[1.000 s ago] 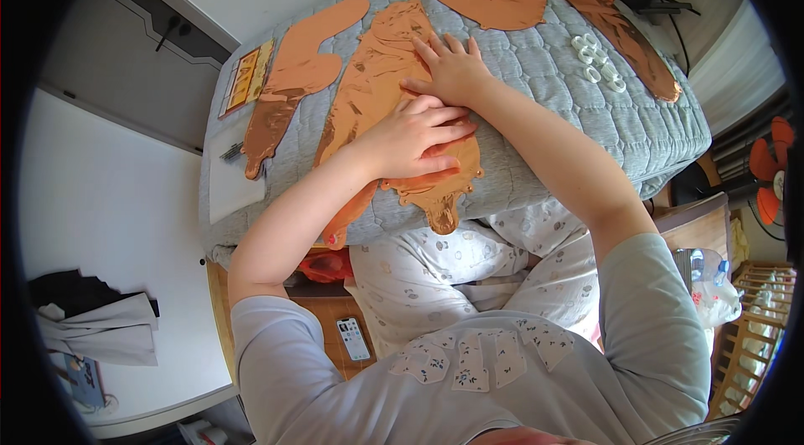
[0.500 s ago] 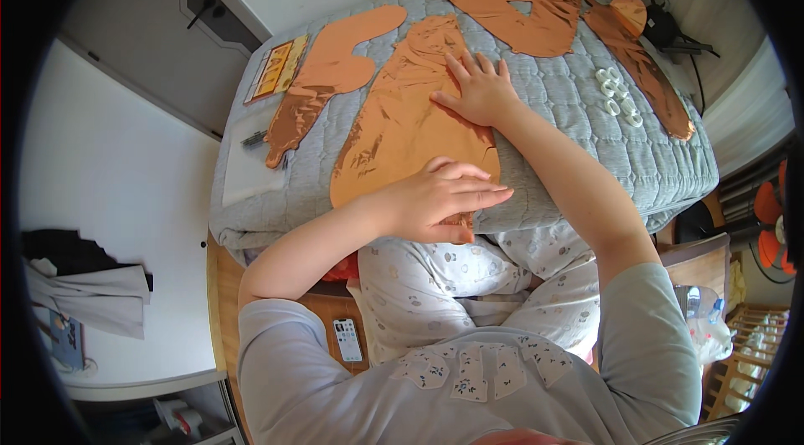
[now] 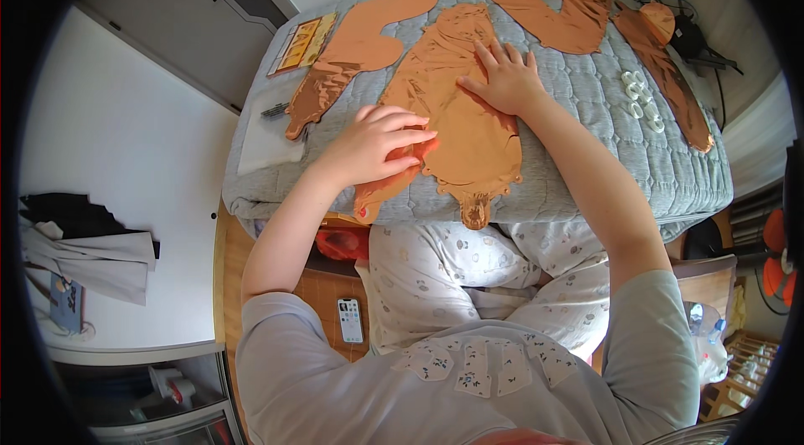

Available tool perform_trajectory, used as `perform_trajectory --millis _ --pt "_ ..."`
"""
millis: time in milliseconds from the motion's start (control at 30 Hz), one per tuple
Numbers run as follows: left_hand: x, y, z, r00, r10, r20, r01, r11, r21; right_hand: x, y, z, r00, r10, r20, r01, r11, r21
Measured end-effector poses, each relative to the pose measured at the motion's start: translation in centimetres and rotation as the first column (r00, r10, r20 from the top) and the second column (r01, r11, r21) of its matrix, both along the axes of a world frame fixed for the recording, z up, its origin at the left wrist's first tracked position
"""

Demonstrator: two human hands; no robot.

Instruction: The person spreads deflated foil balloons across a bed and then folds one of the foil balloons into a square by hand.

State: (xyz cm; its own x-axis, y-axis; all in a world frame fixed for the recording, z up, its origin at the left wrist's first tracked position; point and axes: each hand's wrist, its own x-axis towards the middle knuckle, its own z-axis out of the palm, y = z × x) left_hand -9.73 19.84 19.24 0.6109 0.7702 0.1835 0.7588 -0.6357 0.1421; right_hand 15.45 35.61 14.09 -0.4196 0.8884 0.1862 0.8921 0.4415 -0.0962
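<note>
A deflated copper foil balloon [image 3: 456, 118] is pressed flat on a quilted grey bed [image 3: 586, 135]. The right hand [image 3: 502, 81], fingers spread open, pins it at 12 o'clock; the left hand [image 3: 373, 144] is apparently curled over its lower-left edge. Smoothing seems under way; steady outward strokes are called for.

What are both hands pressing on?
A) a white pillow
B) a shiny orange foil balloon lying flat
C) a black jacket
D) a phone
B: the left hand and the right hand both lie flat on the deflated orange foil balloon spread over the grey quilted bed.
</note>
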Motion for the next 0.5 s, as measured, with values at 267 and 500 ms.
perform_trajectory --millis 267,500 --pt "0.9 1.4 0.0 0.976 -0.171 -0.133 0.201 0.943 0.265 -0.1 0.1 0.0 1.0 0.002 -0.016 -0.002 1.0 0.006" --pt "2.6 2.8 2.3 0.967 -0.229 -0.11 0.253 0.907 0.337 0.0 0.2 0.2 1.0 0.002 0.018 -0.002 1.0 -0.023"
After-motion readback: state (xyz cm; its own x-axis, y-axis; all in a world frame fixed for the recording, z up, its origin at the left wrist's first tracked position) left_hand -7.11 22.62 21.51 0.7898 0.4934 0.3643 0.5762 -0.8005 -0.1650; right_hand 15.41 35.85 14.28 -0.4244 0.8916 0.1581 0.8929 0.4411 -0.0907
